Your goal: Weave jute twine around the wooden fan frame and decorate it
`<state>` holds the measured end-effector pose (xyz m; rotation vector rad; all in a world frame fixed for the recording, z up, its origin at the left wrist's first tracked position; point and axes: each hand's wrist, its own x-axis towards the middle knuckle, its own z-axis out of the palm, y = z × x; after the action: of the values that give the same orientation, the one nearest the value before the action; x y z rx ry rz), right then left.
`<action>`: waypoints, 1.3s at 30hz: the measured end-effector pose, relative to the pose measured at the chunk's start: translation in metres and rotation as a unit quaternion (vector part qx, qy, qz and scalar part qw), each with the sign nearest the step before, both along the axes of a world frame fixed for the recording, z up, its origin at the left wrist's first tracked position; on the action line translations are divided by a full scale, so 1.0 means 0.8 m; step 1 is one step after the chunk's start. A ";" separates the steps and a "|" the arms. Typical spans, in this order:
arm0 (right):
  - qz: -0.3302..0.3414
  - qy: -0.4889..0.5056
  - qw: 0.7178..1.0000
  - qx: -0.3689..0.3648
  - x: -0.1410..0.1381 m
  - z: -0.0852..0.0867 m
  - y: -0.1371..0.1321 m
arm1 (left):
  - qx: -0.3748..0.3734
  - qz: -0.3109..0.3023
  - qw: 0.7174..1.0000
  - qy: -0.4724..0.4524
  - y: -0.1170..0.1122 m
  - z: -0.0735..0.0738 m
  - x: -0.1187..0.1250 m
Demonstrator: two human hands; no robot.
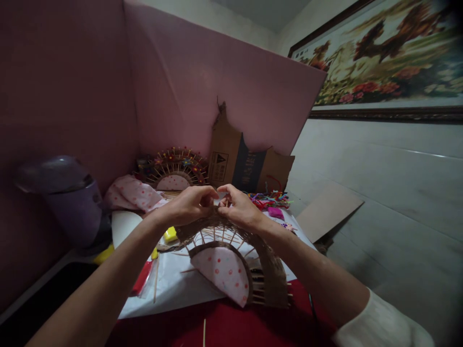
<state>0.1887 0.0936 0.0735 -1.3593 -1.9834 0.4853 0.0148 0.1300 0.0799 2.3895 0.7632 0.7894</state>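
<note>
A fan-shaped craft (277, 274) of brown corrugated cardboard arcs and thin sticks stands tilted before me, its base a half-round panel (222, 272) of white cloth with red dots. At the top of its outer arc my left hand (195, 205) is closed, thumb and fingers curled inward. Close beside it, my right hand (237, 207) pinches at the same rim, fingertips almost meeting the left ones. Whatever small thing lies between the fingertips is too hidden to name. Loose thin sticks lie on the white sheet (170, 284) behind and under the craft.
A similar fan (173, 182) with coloured beads stands at the back, beside dotted cloth (132, 193) and a torn cardboard piece (231, 159). Colourful fuzzy stems (271, 198), a yellow block (170, 234) and a red packet (142, 277) lie around. A purple bin-like container (74, 207) stands left.
</note>
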 end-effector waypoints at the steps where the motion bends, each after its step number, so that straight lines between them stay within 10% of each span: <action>1: -0.002 0.002 1.000 -0.003 0.000 0.000 0.000 | 0.014 0.008 1.000 0.017 0.000 0.000 0.000; 22: 0.015 -0.030 0.999 0.020 -0.004 0.013 -0.012 | 0.070 0.036 0.996 0.039 -0.001 0.000 0.002; 39: 0.024 0.030 0.999 -0.002 -0.002 0.006 -0.005 | -0.069 -0.015 0.997 -0.041 0.004 -0.002 0.001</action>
<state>0.1871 0.0900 0.0784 -1.2884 -1.9707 0.5470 0.0154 0.1335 0.0784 2.2274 0.7240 0.7904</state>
